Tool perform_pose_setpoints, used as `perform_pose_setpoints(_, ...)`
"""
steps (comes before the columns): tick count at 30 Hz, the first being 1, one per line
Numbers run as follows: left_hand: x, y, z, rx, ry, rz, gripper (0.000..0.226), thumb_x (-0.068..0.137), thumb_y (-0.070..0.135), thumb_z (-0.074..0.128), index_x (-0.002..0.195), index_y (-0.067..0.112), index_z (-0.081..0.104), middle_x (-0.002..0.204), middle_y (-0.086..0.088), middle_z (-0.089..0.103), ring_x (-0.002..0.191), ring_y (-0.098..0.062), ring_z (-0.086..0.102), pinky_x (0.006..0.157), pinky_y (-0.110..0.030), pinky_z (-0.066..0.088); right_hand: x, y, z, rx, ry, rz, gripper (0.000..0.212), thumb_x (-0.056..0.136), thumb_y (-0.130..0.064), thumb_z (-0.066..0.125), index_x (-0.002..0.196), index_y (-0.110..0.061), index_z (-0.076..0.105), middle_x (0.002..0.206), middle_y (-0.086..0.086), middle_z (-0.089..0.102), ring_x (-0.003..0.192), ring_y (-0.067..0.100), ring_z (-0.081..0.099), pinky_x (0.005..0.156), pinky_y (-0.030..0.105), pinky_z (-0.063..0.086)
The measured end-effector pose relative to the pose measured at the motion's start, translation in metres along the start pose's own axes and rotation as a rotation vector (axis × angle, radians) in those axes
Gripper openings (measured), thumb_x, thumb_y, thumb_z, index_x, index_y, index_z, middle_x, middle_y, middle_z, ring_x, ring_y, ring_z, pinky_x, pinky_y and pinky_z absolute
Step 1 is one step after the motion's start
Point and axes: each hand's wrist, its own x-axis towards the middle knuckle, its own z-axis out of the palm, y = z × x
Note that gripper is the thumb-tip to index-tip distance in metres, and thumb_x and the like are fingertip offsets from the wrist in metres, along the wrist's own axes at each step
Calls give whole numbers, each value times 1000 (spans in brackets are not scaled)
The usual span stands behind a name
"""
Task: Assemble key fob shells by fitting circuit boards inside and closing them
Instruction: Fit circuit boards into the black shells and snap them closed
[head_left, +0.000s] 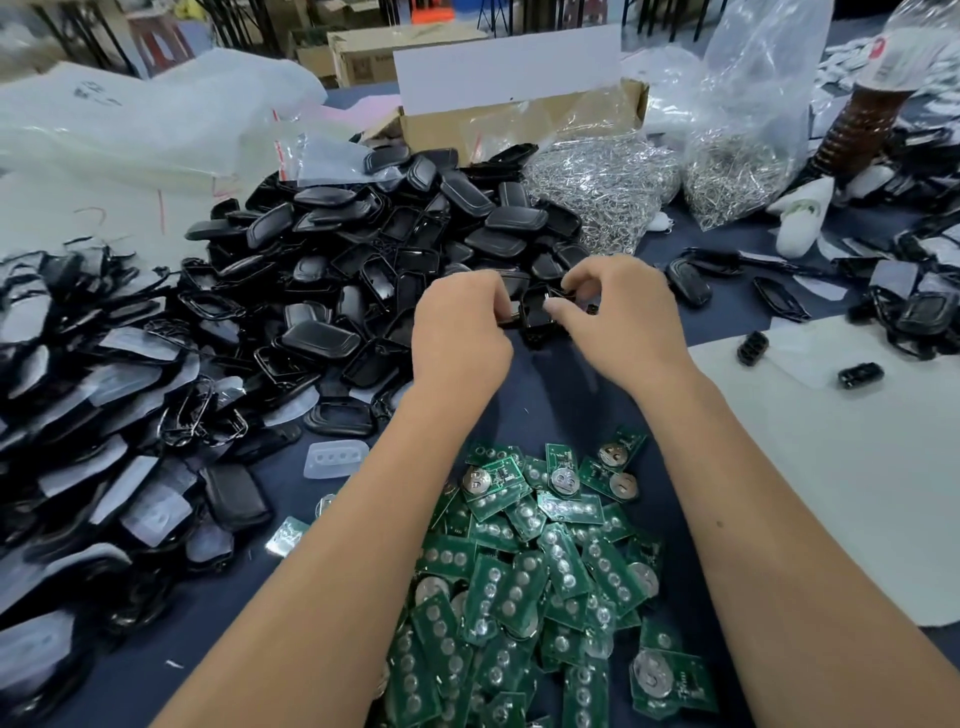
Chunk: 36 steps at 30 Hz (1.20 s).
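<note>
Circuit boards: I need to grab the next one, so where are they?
In the head view, the circuit boards lie heaped on the dark cloth at bottom centre, between the person's forearms, nearer than both hands.

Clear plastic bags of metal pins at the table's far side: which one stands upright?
The right-hand bag stands tall with its open top raised; the other bag, beside the cardboard box, lies slumped flat.

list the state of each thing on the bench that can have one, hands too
left hand: curled, gripping the key fob shell
right hand: pinching the same shell
key fob shell: held off the table between both hands
circuit boards: loose in a heap
black shells: piled loose
cardboard box: open
clear bag: open-topped, metal parts inside
</note>
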Motion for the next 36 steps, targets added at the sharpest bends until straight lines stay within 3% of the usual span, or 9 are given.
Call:
perform_pose_setpoints(4, 2, -5, -3, -31, 2, -21, 30, 74, -5, 64, 96, 16, 69, 106, -5, 62, 93, -27, 61, 82, -37, 49, -4, -7, 11, -131, -103, 13, 46, 86, -53, 80, 117, -19, 71, 120, 6, 54, 108, 27, 59, 89, 38, 51)
perform_pose_setpoints(9, 3, -12, -4, -8, 14, -29, 15, 82, 13, 74, 96, 20, 73, 105, -4, 63, 98, -25, 60, 80, -29, 42, -3, -6, 13, -37, -14, 33, 21, 86, -44, 82, 93, -25, 77, 104, -1, 54, 90, 17, 52, 75, 30, 37)
perform_pose_setpoints(14, 2, -2, -4, -498, 39, -264, 16, 90, 28, 78, 98, 15, 72, 95, -2, 74, 89, -18, 73, 89, -40, 59, -4, -8, 7, 475, -75, 3, 19, 83, -31, 88, 73, -21, 76, 77, -6, 66, 61, 2, 51, 62, 21, 40)
perform_pose_setpoints(18, 3, -6, -8, -776, 72, -409, 24, 85, 14, 83, 93, 15, 60, 88, -3, 66, 62, -11, 69, 66, -32, 62, -6, -14, 1, 639, -115, -39, 20, 85, -27, 87, 72, -18, 75, 62, -12, 66, 51, -1, 48, 54, 13, 38)
perform_pose_setpoints(21, 6, -14, -14, -817, 118, -413, 23, 89, 6, 76, 92, 20, 58, 90, -4, 65, 70, -17, 67, 59, -30, 56, -6, -22, -8, 468, -339, -112, 31, 87, -39, 83, 68, -17, 73, 48, -13, 54, 44, 1, 43, 48, 15, 33)
perform_pose_setpoints(26, 6, -33, -27, -747, 276, -413, 12, 96, 12, 68, 98, 23, 65, 92, 4, 68, 75, -2, 61, 63, -10, 46, -16, -49, -10, -70, -935, -315, 31, 76, -55, 86, 70, -27, 75, 62, -14, 67, 54, 0, 55, 52, 18, 44)
perform_pose_setpoints(30, -3, -45, -35, -837, 223, -484, 15, 102, 9, 59, 96, 21, 66, 99, -5, 69, 80, -11, 63, 68, -21, 51, -19, -61, -8, -119, -1040, -365, 24, 81, -44, 87, 72, -27, 72, 59, -19, 65, 52, -3, 54, 47, 11, 40)
perform_pose_setpoints(32, -10, -50, -39, -880, 213, -497, 19, 104, 6, 52, 95, 19, 63, 96, -7, 65, 63, -10, 62, 53, -21, 47, -17, -63, -11, -92, -1033, -385, 21, 88, -38, 81, 77, -24, 71, 56, -19, 62, 51, -2, 53, 49, 12, 40)
perform_pose_setpoints(36, -24, -66, -48, -817, 206, -525, 17, 106, 10, 51, 97, 18, 63, 90, -2, 58, 43, -3, 55, 41, -16, 40, -16, -63, -9, 366, -966, -185, 21, 106, -22, 60, 92, -7, 60, 83, 6, 77, 70, 21, 76, 51, 26, 55)
